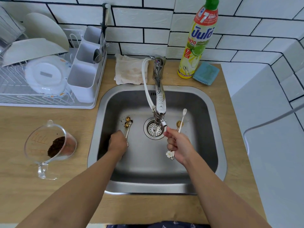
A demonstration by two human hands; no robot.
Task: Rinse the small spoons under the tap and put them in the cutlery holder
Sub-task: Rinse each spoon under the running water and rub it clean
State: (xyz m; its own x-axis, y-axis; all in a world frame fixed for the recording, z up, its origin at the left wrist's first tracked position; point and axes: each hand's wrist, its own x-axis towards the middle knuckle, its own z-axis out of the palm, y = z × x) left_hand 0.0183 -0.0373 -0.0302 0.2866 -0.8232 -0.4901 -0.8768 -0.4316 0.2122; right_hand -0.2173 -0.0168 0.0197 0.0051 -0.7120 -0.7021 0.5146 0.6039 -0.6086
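Note:
Two small dirty spoons (128, 123) with brown crumbs lie on the left of the sink (213, 112) floor. My left hand (118, 142) is closed over their handles. My right hand (176, 146) holds small spoons (181, 124) just right of the tap spout (160, 111): a white one points up, a gold bowl shows behind it, and a flower-shaped handle end sticks out below the palm. The white cutlery holder (83, 74) stands at the right end of the dish rack, with several utensils in its far compartments.
A dish rack (32, 96) with plates and bowls sits on the counter at left. A clear measuring jug (49, 145) with dark grounds stands left of the sink. Behind the sink are a stained cloth (128, 69), a dish soap bottle (197, 43) and a blue sponge (206, 73).

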